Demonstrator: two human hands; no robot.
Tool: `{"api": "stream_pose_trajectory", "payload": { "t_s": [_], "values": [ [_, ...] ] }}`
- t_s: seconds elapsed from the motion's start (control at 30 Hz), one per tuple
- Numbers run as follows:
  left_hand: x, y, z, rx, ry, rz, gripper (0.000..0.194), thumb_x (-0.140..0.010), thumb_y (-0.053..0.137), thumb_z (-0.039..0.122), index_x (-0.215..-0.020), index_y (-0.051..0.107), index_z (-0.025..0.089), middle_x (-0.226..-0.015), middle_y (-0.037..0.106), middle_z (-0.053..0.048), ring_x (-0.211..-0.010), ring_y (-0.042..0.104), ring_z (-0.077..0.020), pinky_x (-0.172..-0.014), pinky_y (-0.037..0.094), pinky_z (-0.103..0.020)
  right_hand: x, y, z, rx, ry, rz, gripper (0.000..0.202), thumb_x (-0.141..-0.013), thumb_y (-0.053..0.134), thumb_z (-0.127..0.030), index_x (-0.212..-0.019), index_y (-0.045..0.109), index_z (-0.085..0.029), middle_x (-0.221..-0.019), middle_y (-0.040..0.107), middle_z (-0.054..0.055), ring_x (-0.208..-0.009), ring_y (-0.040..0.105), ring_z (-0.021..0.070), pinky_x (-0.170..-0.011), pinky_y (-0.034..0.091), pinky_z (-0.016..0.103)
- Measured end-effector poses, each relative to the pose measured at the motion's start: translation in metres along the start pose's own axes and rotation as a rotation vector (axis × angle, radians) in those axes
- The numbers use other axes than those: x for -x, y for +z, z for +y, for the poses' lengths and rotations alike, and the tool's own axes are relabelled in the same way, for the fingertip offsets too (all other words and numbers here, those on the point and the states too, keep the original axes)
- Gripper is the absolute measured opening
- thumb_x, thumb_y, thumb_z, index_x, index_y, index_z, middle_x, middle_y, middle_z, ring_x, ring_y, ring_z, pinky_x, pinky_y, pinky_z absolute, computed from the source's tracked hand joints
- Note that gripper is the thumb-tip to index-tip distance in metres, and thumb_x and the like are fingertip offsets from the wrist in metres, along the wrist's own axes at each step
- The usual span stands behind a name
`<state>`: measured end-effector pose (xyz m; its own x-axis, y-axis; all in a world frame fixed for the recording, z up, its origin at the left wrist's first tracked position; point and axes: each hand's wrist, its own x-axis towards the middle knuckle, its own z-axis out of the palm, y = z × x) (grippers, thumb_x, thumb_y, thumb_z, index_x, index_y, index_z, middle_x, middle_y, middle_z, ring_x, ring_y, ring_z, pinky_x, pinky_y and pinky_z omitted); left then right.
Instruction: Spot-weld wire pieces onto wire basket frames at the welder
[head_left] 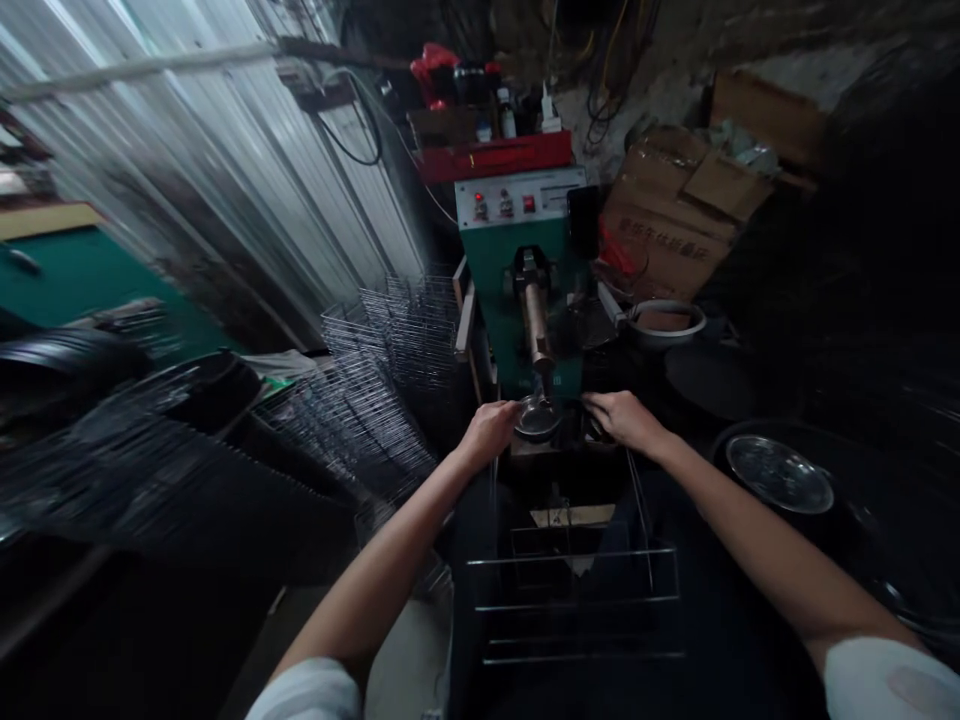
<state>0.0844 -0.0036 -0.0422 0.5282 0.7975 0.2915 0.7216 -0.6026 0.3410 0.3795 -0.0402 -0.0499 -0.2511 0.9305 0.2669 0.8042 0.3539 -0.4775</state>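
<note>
A wire rack (577, 605) stretches from my lap toward a green spot-welding machine (495, 265). At the rack's far left side, my left hand (489, 434) is closed, its fingertips beside a small round shiny metal piece (538, 418). My right hand (628, 418) is closed at the far right side, where the rack's long side wires run up to it. Between the hands, the copper-coloured upper electrode arm (536, 318) of the machine reaches down over the round piece. Dim light hides the exact grip of the fingers.
Stacked wire racks (367, 390) stand at left, near a corrugated metal wall (225, 150). A red tray (495, 155) with bottles sits on the machine. Cardboard boxes (675, 215), a bowl (666, 322) and a round shiny plate-like thing (780, 472) are at right.
</note>
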Motion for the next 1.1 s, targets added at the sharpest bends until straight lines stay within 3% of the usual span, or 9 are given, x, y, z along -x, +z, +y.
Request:
{"api": "stream_pose_trajectory", "payload": {
  "t_s": [0.13,0.33,0.47,0.73,1.1],
  "values": [
    [-0.001,-0.006,0.002,0.002,0.018,-0.008,0.023,-0.099,0.052,0.023,-0.100,0.074,0.016,-0.088,0.077,-0.009,-0.080,0.072,-0.0191,-0.079,0.053,-0.026,-0.012,-0.016,-0.009,0.058,0.023,-0.108,0.019,-0.099,0.062,-0.033,-0.104,0.079,-0.027,-0.089,0.077,0.006,-0.082,0.072,0.0241,-0.074,0.049,0.027],
    [0.024,0.032,0.005,0.022,-0.024,-0.083,0.020,-0.097,0.054,0.018,-0.085,0.070,0.015,-0.071,0.071,-0.004,-0.066,0.066,-0.0145,-0.066,0.046,-0.021,0.012,0.016,-0.003,0.295,0.052,-0.276,0.019,-0.104,0.057,-0.032,-0.105,0.075,-0.026,-0.094,0.075,0.008,-0.086,0.071,0.0241,-0.068,0.044,0.026],
    [0.029,0.044,0.003,0.026,-0.062,-0.108,0.022,-0.100,0.051,0.023,-0.088,0.069,0.016,-0.074,0.071,-0.004,-0.068,0.066,-0.0150,-0.067,0.045,-0.022,0.016,0.029,-0.001,0.349,0.076,-0.316,0.023,-0.106,0.052,-0.034,-0.111,0.072,-0.025,-0.095,0.074,0.010,-0.087,0.070,0.0266,-0.067,0.043,0.028],
    [0.023,0.046,0.001,-0.003,-0.114,-0.144,0.023,-0.100,0.049,0.026,-0.104,0.071,0.022,-0.080,0.074,-0.006,-0.075,0.070,-0.0201,-0.066,0.043,-0.024,0.011,0.035,0.002,0.390,0.082,-0.342,0.025,-0.108,0.048,-0.037,-0.112,0.071,-0.027,-0.101,0.075,0.008,-0.090,0.069,0.0271,-0.067,0.042,0.029],
    [-0.009,0.034,-0.007,-0.005,-0.103,-0.167,0.022,-0.100,0.048,0.026,-0.099,0.070,0.021,-0.073,0.069,-0.004,-0.069,0.068,-0.0188,-0.060,0.037,-0.024,-0.022,0.029,0.018,0.235,0.039,-0.269,0.020,-0.104,0.056,-0.030,-0.102,0.076,-0.029,-0.096,0.075,0.005,-0.089,0.068,0.0240,-0.074,0.044,0.028]
  ]
}}
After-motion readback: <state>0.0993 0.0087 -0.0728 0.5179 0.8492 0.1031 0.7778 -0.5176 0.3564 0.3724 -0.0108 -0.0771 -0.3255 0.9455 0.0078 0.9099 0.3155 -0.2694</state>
